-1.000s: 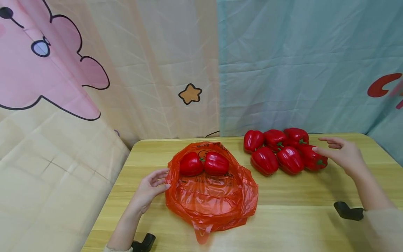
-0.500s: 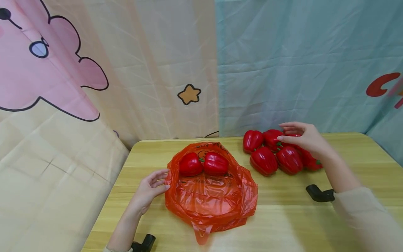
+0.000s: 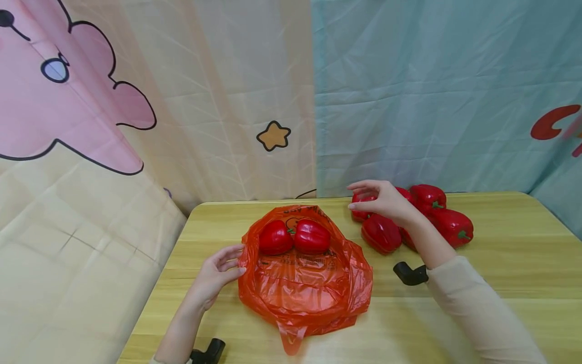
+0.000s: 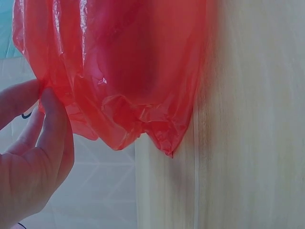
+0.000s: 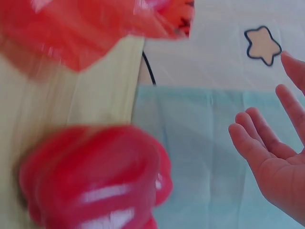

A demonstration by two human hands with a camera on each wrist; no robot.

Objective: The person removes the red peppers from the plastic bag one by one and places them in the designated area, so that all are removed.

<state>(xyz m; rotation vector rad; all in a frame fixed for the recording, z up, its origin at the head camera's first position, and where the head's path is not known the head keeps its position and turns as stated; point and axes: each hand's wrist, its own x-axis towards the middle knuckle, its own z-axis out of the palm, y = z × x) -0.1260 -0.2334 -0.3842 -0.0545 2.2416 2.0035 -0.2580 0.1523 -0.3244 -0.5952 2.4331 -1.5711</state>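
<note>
A red-orange plastic bag (image 3: 302, 288) lies on the table with its mouth spread wide. Inside it sit two red bell peppers, one on the left (image 3: 275, 237) and one on the right (image 3: 312, 236). My left hand (image 3: 217, 273) pinches the bag's left rim; the left wrist view shows its fingers (image 4: 55, 114) at the plastic edge. Over the pile of red bell peppers to the right hovers my right hand (image 3: 386, 202), fingers spread and holding nothing. It partly covers the far left pepper (image 3: 362, 215). In the right wrist view a pepper (image 5: 102, 176) is close below, apart from that hand.
Several peppers lie together at the back right, among them a front one (image 3: 382, 234) and a right one (image 3: 452, 227). A printed curtain (image 3: 427, 101) hangs right behind the wooden table (image 3: 500, 323). Dark wrist mounts (image 3: 410, 273) stick out from both wrists.
My right hand has swept left across the top of the pepper pile, from its right end to its left end. My left hand, the bag and the peppers have stayed put.
</note>
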